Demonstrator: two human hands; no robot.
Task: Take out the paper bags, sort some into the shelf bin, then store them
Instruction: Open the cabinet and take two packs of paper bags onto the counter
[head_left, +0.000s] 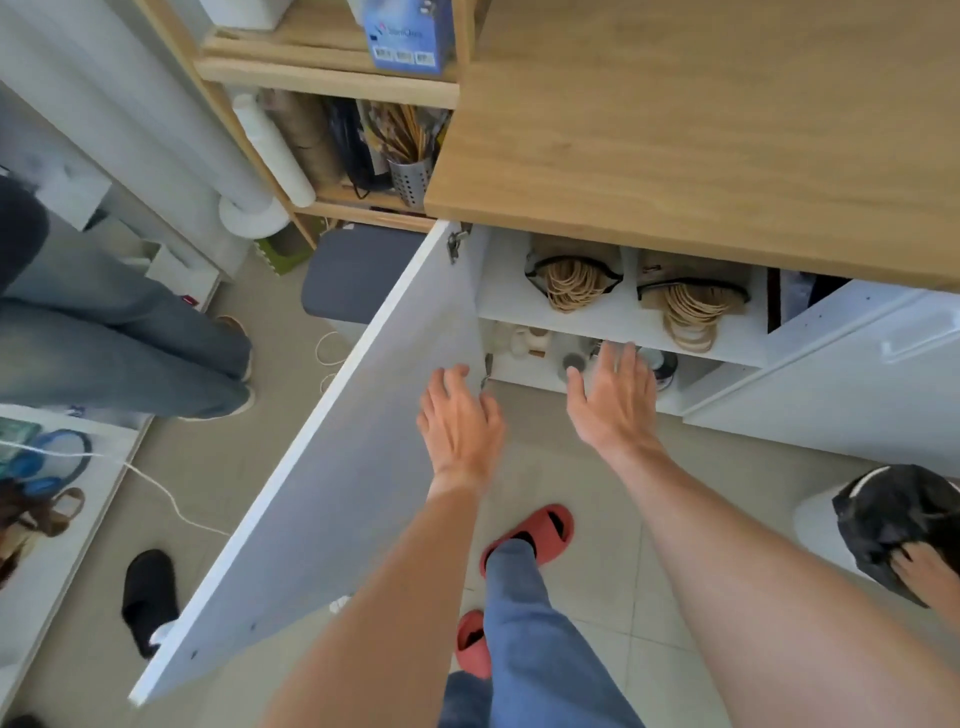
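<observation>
Two bundles of paper bags sat on the upper shelf of the open cabinet (613, 332), under the wooden counter (701, 130). We saw the left bundle (571, 283) and the right bundle (693, 306) side by side, apart, each lying with its long axis running back into the cabinet and its twine handles pointing out toward us, the loops hanging over the shelf's front edge. A dark band ran around the mouth of each bundle. On the lower shelf stood small jars and containers (540, 345), too blurred for us to tell what was in them.

Our left hand (460, 421) hovered beside the inner face of the white door (322, 493), swung wide open, fingers spread and curled slightly, gripping nothing. Our right hand (615, 397) reached toward the lower shelf, fingers loosely apart, empty, below the right bundle.

Further left, a perforated metal cup (410, 179) on the wooden rack held a sheaf of sticks.
</observation>
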